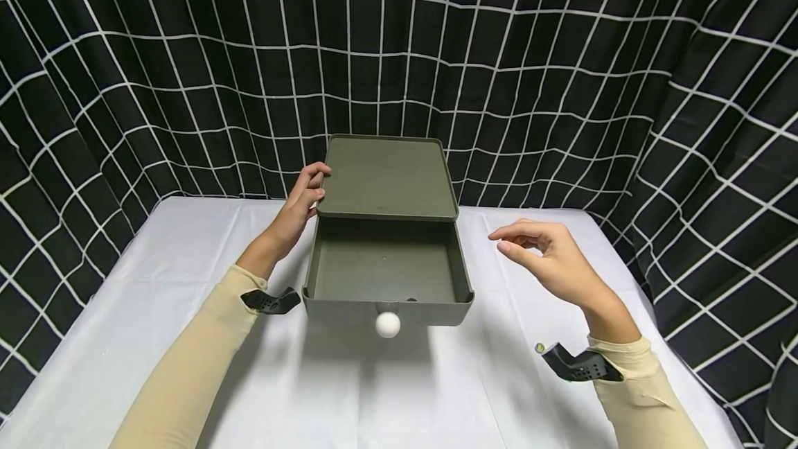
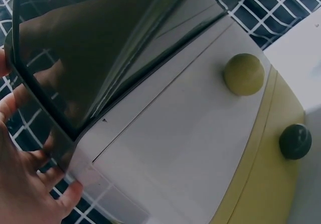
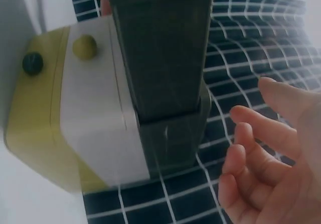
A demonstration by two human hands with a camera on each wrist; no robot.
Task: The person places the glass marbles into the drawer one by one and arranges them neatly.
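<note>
A small stacked drawer cabinet with a dark green top stands at the middle of the table. Its green top drawer, with a round white knob, is pulled out toward me. Below it, the left wrist view shows a white drawer with a yellow knob and a yellow drawer with a dark green knob, both closed. My left hand rests its spread fingers against the cabinet's left side. Right of the cabinet, my right hand hovers apart from it, fingers loosely bent, holding nothing.
A white cloth covers the table. Black curtains with a white grid surround its back and sides. A dark wrist camera sits on the left sleeve, another camera on the right. A small dark spot shows inside the drawer near its front.
</note>
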